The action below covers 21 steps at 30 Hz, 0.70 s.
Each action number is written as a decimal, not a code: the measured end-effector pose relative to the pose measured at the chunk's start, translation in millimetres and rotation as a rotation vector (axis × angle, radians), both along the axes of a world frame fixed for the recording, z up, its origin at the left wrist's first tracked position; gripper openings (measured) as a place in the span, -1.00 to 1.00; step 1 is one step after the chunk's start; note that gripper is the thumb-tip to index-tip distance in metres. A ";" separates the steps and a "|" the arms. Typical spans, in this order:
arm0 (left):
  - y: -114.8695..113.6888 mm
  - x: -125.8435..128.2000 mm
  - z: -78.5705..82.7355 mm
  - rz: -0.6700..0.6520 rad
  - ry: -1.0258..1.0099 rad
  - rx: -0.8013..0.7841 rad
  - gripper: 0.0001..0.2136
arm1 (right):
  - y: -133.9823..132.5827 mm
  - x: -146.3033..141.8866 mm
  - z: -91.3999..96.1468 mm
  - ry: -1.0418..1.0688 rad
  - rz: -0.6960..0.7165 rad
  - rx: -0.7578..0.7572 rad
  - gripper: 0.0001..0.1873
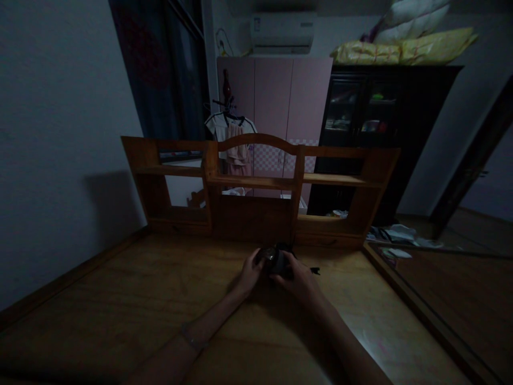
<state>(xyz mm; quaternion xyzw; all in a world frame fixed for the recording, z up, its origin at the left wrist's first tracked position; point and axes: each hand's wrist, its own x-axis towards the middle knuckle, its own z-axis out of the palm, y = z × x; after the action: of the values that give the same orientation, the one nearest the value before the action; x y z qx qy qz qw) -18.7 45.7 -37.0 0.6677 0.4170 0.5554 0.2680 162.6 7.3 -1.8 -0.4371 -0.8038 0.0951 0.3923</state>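
Both hands are around a small dark rounded object (271, 255) with a shiny brownish face, just above or on the wooden desk (180, 310). My left hand (251, 271) grips its left side, fingers curled. On the other side, my right hand (297, 275) is closed around its greyish right part. Dimness keeps me from telling exactly what the object is. Something black (285, 247) shows just behind it, partly hidden by the right fingers. A small black forked piece (315, 271) lies on the desk to the right of my right hand.
A wooden shelf unit (252, 183) with several compartments stands along the desk's back edge. The wall (68, 160) borders the desk on the left, and a raised wooden rim (417, 305) runs along its right. Beyond are a pink wardrobe (271, 96) and a dark cabinet (385, 117).
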 end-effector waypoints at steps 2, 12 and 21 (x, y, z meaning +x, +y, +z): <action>-3.3 -3.0 7.1 -0.013 0.073 -0.001 -0.62 | -0.7 -1.2 -0.7 0.039 -0.022 0.008 -0.40; -28.6 -4.8 24.9 0.187 0.607 0.063 -0.58 | 1.2 10.2 -1.5 0.007 -0.100 0.034 -0.49; -30.5 -10.9 33.3 0.191 0.984 0.201 -0.55 | -2.9 11.4 -0.1 -0.228 -0.047 0.312 -0.40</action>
<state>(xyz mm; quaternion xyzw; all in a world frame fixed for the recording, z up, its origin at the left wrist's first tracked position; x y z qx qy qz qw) -29.6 15.3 -3.7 0.8316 0.4974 0.2345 -0.0776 174.0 4.4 -1.9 -0.3974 -0.8377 -0.0898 0.3637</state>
